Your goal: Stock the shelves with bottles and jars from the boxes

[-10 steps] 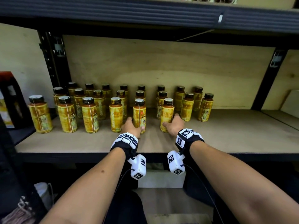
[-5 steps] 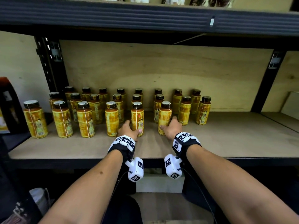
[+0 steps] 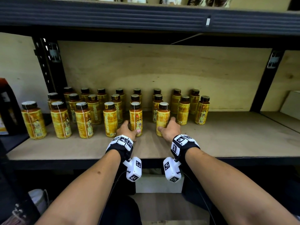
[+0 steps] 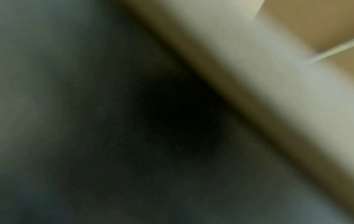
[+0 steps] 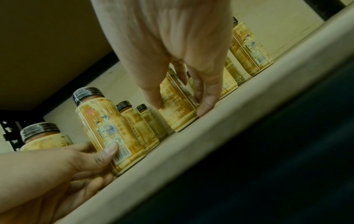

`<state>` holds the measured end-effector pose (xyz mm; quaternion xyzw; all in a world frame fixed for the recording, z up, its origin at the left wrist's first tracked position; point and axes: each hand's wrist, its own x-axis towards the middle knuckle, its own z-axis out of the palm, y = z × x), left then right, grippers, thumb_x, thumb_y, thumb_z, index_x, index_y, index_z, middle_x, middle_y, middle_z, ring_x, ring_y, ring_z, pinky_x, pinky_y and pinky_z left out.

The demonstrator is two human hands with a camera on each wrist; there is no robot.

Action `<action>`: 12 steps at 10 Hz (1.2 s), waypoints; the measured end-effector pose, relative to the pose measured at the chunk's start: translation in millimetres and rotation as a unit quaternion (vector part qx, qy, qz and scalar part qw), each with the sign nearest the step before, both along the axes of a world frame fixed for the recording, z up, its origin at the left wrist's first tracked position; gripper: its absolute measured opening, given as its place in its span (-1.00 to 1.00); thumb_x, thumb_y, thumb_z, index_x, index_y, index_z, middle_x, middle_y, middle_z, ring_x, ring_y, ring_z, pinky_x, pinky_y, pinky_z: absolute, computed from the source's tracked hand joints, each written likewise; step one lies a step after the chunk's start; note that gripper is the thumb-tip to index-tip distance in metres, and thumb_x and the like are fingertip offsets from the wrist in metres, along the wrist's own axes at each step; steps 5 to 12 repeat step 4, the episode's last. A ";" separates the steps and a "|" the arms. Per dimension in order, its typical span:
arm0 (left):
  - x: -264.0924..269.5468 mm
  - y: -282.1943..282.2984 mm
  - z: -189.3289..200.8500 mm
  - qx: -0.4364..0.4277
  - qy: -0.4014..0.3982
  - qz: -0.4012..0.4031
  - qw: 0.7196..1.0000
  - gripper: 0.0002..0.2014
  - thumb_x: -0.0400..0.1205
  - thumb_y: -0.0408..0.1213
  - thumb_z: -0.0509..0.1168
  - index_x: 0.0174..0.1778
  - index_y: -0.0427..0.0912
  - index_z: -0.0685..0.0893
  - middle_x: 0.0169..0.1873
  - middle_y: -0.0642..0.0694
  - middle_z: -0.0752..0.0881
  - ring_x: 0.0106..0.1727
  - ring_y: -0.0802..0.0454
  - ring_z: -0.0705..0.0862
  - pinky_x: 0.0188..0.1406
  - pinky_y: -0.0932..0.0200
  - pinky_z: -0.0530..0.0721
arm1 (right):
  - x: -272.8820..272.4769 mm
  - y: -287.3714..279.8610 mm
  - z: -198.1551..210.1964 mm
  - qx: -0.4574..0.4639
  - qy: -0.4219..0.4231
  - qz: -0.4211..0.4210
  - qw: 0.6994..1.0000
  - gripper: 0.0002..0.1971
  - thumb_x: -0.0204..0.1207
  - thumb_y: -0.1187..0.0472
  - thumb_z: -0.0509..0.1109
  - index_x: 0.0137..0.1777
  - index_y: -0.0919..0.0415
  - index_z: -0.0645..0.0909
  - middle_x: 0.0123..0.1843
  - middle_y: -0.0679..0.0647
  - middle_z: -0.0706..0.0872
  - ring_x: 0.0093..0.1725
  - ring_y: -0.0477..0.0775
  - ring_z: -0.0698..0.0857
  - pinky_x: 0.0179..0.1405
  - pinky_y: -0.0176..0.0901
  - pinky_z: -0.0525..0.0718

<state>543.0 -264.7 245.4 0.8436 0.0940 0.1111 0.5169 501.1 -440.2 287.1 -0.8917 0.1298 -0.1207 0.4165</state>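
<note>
**Two bottles being set into the front row of the shelf**

At the far left a dark carton (image 3: 8, 108) stands on the neighbouring bay, beside a lone bottle (image 3: 33, 120) at the end of the wooden shelf (image 3: 227, 140). From there the stocked bottles (image 3: 100, 101) run rightward in rows three deep, all upright, amber with dark screw caps and printed wrap labels.

Left of centre, the left hand (image 3: 128, 129) grips the lower body of a front-row bottle (image 3: 136, 119); the right wrist view shows its thumb (image 5: 107, 153) pressed on the label near the barcode with fingers curled behind. That bottle stands with its base on the shelf.

Just to its right, the right hand (image 3: 170, 129) holds the next bottle (image 3: 163, 119) low down, thumb on one side and fingers on the other, the base resting on the board. Both bottles stand near the front edge. Further right, a few more bottles (image 3: 202, 109) end the rows, and the rest of the shelf runs to a black upright (image 3: 266, 82).

The left wrist view is only blur.

These bottles look full, so probably moderately heavy for their size. The walls seem rigid and the glossy labels may be a little slick. Whether they are glass or plastic cannot be told. A hold around the lower or middle body, as here, should keep them from tipping; the narrow cap is the poorer place to grasp. Neighbours stand close, so a careless nudge could topple some.
</note>
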 end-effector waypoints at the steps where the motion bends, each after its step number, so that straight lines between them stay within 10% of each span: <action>1: 3.0 2.6 -1.9 0.010 -0.006 -0.005 1.000 -0.35 0.45 -0.21 0.56 0.45 -0.06 0.47 0.33 -0.15 0.64 0.01 -0.27 0.77 -0.12 -0.13 0.81 | -0.6 0.2 0.4 0.007 -0.002 0.002 1.000 -0.46 0.53 0.12 0.50 0.40 0.24 0.34 0.35 0.25 0.60 0.33 0.33 0.62 0.31 0.13 0.58; 2: -2.2 2.5 0.9 -0.014 0.012 -0.007 1.000 -0.31 0.46 -0.25 0.55 0.50 -0.11 0.43 0.34 -0.16 0.61 0.00 -0.27 0.78 -0.42 0.05 0.80 | -5.8 0.2 1.9 0.014 0.001 -0.002 1.000 -0.43 0.50 0.14 0.53 0.40 0.26 0.35 0.36 0.26 0.60 0.34 0.32 0.61 0.30 0.13 0.58; 3: -2.1 7.2 2.6 -0.066 0.044 -0.006 0.997 -0.21 0.40 -0.29 0.60 0.52 -0.15 0.38 0.36 -0.19 0.59 0.06 -0.24 0.76 -0.37 0.03 0.82 | -19.0 -5.4 8.5 0.009 0.036 0.009 0.999 -0.35 0.46 0.09 0.57 0.44 0.28 0.34 0.38 0.23 0.59 0.37 0.30 0.59 0.31 0.12 0.56; 4: -18.2 19.8 5.7 -0.020 0.051 -0.036 0.998 -0.45 0.44 -0.30 0.56 0.33 -0.12 0.53 0.23 -0.11 0.67 0.13 -0.10 0.70 0.08 0.01 0.74 | -48.1 -24.7 10.4 -0.050 0.110 0.068 0.990 -0.47 0.47 0.03 0.53 0.31 0.31 0.50 0.24 0.16 0.66 0.25 0.23 0.65 0.27 0.07 0.63; 12: -18.2 19.8 5.7 -0.020 0.051 -0.036 0.998 -0.45 0.44 -0.30 0.56 0.33 -0.12 0.53 0.23 -0.11 0.67 0.13 -0.10 0.70 0.08 0.01 0.74 | -48.1 -24.7 10.4 -0.050 0.110 0.068 0.990 -0.47 0.47 0.03 0.53 0.31 0.31 0.50 0.24 0.16 0.66 0.25 0.23 0.65 0.27 0.07 0.63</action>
